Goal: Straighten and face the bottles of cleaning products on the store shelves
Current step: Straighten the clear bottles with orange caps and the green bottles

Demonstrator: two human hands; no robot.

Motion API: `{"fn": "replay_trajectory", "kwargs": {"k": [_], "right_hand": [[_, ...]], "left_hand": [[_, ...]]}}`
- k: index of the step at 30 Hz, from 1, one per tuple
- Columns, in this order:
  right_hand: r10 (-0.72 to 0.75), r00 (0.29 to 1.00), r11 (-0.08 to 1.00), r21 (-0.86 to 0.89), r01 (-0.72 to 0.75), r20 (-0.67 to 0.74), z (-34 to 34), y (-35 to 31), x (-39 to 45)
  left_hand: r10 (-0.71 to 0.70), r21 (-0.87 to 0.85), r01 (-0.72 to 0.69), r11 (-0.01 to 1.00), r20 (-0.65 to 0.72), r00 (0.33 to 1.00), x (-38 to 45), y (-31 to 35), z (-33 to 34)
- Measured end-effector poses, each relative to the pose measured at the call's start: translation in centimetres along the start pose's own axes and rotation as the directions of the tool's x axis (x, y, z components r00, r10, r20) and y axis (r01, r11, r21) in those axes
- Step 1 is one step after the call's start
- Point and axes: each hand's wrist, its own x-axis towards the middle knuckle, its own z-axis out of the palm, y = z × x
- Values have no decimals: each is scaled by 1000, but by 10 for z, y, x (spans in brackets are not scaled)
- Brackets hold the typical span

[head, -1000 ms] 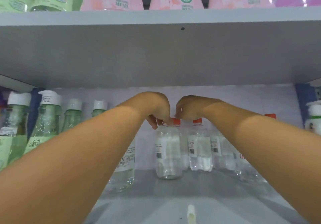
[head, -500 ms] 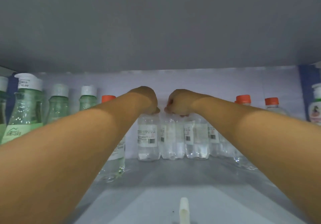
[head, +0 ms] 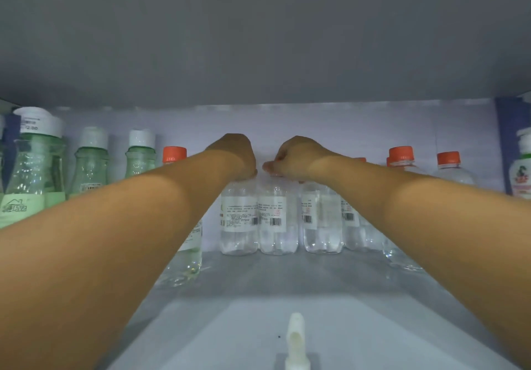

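Hands deep at shelf's back wall: left hand (head: 238, 154) curled down over cap of clear bottle (head: 239, 220), right hand (head: 296, 158) pinching cap of neighbouring bottle (head: 278, 223). Both bottles upright, touching, directly beneath fingers, barcode labels forward. Twist about vertical axis probably next.
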Motion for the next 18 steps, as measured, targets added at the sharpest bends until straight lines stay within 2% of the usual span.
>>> {"fn": "replay_trajectory", "kwargs": {"k": [3, 5, 9, 15, 18], "right_hand": [[12, 998, 999, -37, -14, -62, 7, -1, 5], [12, 998, 999, -30, -14, -54, 7, -4, 4], [46, 999, 999, 8, -45, -4, 3, -5, -3], [69, 994, 996, 54, -64, -83, 9, -7, -5], [78, 993, 996, 50, -74, -88, 11, -11, -2]], "left_hand": [[-34, -117, 51, 992, 142, 989, -3, -3, -9], [-49, -157, 82, 984, 203, 978, -5, -6, -11], [-81, -113, 99, 989, 156, 985, -8, -7, -8], [-86, -300, 133, 945, 164, 983, -11, -12, -6], [-75, -305, 132, 943, 191, 979, -10, -12, -6]]}}
